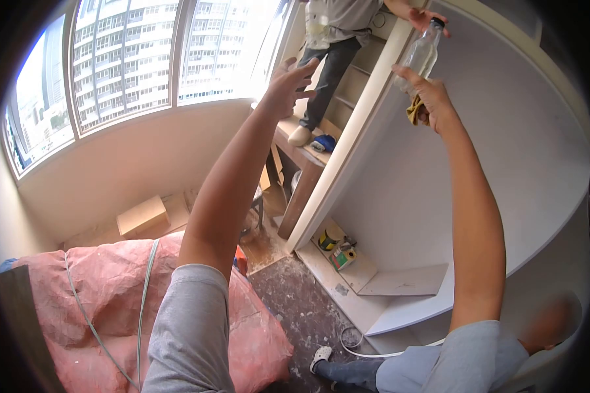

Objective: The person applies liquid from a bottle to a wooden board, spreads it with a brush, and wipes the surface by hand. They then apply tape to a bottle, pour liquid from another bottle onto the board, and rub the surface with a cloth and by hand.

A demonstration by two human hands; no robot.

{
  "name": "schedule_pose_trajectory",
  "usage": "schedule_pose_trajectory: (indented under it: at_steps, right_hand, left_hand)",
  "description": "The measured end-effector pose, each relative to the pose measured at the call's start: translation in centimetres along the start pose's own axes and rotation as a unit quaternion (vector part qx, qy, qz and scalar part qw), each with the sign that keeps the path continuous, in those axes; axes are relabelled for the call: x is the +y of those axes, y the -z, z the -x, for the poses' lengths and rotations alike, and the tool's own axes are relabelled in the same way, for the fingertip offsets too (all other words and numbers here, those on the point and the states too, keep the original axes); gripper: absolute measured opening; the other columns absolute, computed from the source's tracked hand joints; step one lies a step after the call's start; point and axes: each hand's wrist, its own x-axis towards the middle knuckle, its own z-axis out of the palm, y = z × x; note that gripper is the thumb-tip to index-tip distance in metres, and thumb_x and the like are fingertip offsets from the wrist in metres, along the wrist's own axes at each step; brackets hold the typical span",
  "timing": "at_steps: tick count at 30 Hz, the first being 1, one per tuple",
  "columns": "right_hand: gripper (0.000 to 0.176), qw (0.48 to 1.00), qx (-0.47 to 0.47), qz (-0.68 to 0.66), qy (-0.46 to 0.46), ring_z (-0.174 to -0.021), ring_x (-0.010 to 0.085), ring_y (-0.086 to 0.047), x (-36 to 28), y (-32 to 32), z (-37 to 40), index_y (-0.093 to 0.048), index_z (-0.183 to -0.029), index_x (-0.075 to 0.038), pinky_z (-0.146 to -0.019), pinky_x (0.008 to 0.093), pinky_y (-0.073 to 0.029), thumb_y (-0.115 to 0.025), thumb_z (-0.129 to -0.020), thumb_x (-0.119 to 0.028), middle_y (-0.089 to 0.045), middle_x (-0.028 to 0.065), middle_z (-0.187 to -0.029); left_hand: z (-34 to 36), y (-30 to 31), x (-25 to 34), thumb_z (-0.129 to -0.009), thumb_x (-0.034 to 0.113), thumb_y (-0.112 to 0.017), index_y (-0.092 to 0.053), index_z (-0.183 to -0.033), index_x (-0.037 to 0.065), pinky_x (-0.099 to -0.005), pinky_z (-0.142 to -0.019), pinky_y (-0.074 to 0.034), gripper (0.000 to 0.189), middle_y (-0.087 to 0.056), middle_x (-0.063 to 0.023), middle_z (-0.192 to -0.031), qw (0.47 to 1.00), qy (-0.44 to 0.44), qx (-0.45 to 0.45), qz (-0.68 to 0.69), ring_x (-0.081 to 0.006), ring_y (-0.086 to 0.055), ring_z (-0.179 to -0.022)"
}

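Observation:
Raised toward the top centre, my left hand (288,88) is open with its fingers apart and nothing in it. My right hand (429,98), at the upper right, grips the lower part of a clear bottle (422,56) with a black cap. A yellow-brown cloth (415,111) hangs under the bottle at my right palm. Just above the cap is the hand (431,19) of another person, who stands on a raised ledge; whether it touches the bottle I cannot tell. A second clear bottle (317,26) shows near that person's torso.
Pink sheeting (98,295) with cords covers something at the lower left. A cardboard box (142,216) lies by the window wall. Cans (341,252) stand on a low shelf inside the white cabinet (400,183). Another person (400,373) is at the lower right.

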Motion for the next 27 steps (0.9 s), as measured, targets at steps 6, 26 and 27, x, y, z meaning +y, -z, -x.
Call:
schedule_pose_trajectory:
  at_steps: [6,26,27]
  right_hand:
    - [0.058,0.998,-0.006,-0.066,0.018,-0.042,0.0088,-0.048,-0.7,0.7,0.9,-0.058,-0.080,-0.012,-0.036,0.0273,-0.034,-0.090,-0.069,-0.059,-0.052,-0.0026,-0.063]
    - [0.066,1.000,0.017,-0.011,-0.020,-0.050,0.0067,-0.045,0.8,1.6,-2.1,-0.068,-0.089,0.001,-0.044,0.0260,-0.035,-0.091,-0.066,-0.056,-0.051,-0.0015,-0.070]
    - [0.065,0.999,0.022,-0.016,-0.021,-0.051,0.0069,-0.046,0.9,1.3,-2.3,-0.068,-0.089,0.001,-0.044,0.0262,-0.035,-0.091,-0.065,-0.056,-0.051,-0.0012,-0.071]
  left_hand:
    - [-2.3,-1.2,-0.5,-0.084,0.039,-0.090,0.005,-0.165,-0.001,-0.0580,-0.103,-0.057,0.131,-0.022,-0.0312,-0.164,0.994,-0.022,-0.016,0.108,-0.0556,-0.036,-0.144]
    - [-2.1,-2.6,-0.8,-0.094,0.028,-0.081,-0.044,-0.148,-0.007,-0.0402,-0.103,-0.057,0.075,-0.057,-0.0177,-0.139,0.994,-0.053,0.004,0.090,-0.0281,-0.061,-0.122]
    - [-1.1,-2.5,-0.6,-0.094,0.029,-0.081,-0.044,-0.148,-0.007,-0.0399,-0.103,-0.056,0.075,-0.057,-0.0176,-0.139,0.995,-0.056,-0.002,0.086,-0.0284,-0.062,-0.121]
